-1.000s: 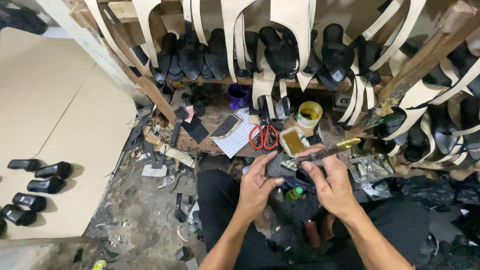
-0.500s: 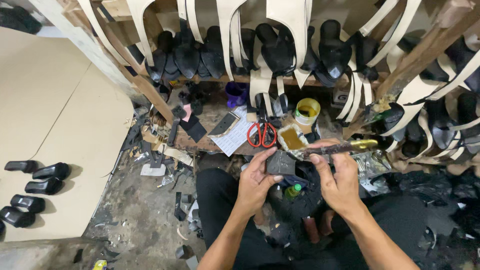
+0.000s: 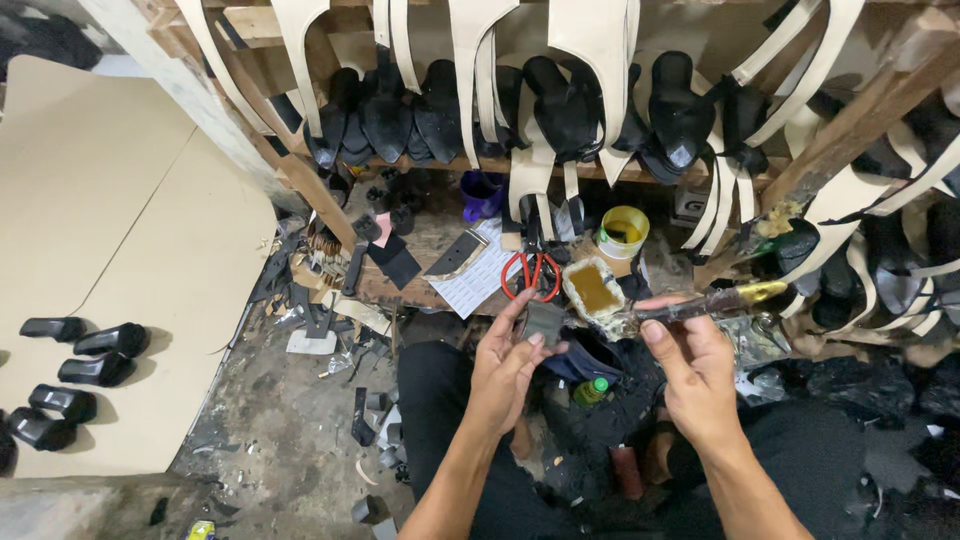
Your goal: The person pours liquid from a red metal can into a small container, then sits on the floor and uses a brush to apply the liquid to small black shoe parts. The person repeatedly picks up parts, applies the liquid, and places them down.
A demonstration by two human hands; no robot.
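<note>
A seated person, seen from above, works glue onto a small dark leather piece in a cluttered shoemaking workshop. The left hand pinches the piece between thumb and fingertips, fingers curled around its lower edge so the flat face tilts up toward the brush. The right hand is closed around the handle of a glue-caked brush, held nearly level with its bristle end reaching left, just beside the piece.

Directly beyond the hands, a shallow tin of amber glue sits within easy dipping reach on the low wooden counter. Red-handled scissors lie just left of the tin on a printed sheet of paper, and a yellow-rimmed pot stands farther back.

Above the counter, black shoe lasts and pale cream straps hang from a wooden rack. Far to the left of the hands, black shoe heels lie lined up on a cardboard sheet laid over the scrap-strewn floor.
</note>
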